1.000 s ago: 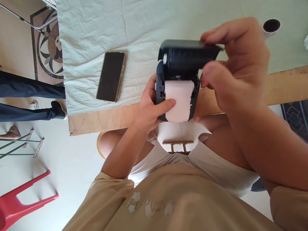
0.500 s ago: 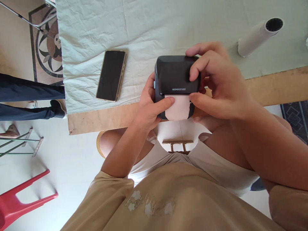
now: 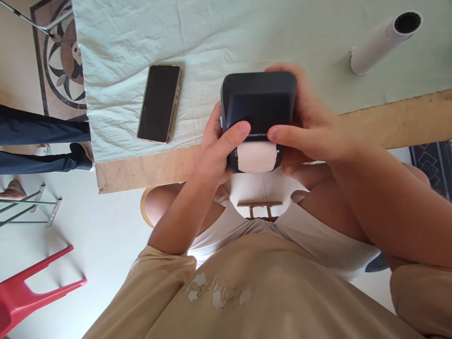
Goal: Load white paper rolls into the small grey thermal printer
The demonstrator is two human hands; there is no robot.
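A dark label printer with NIIMBOT lettering is held above the table's front edge, between both my hands. A strip of white label paper with a ragged right side lies over its near end, below the lid. My left hand grips the printer's left side, its thumb on the top face near the lettering. My right hand wraps the right side, thumb pressed beside the lettering; its other fingers are mostly hidden behind the printer.
A phone with a dark screen lies left on the pale green cloth. At the right is a white cylinder with a dark end. A red stool and a person's dark trouser legs are at left.
My right hand has shifted from the lid's top right corner to wrap the printer's right side. My left thumb has moved up from the paper onto the lid.
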